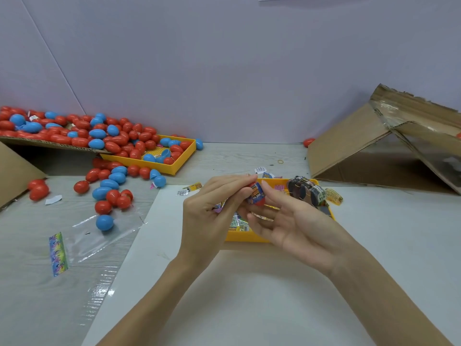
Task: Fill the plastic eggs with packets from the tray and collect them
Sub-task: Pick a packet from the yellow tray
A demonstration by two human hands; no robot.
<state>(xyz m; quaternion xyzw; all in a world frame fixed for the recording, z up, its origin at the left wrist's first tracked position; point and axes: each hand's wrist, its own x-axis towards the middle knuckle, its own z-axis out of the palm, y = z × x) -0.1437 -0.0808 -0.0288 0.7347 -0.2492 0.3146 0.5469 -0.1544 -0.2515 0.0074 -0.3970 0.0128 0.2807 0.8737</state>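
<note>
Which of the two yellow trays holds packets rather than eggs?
The yellow tray under the hands, nearest the person; the other tray, far left, holds red and blue eggs.

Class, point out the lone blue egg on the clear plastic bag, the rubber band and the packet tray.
Blue egg [104, 222], head view, its middle.
Rubber band [281, 161], head view, its loop.
Packet tray [245, 238], head view, near wall.
</note>
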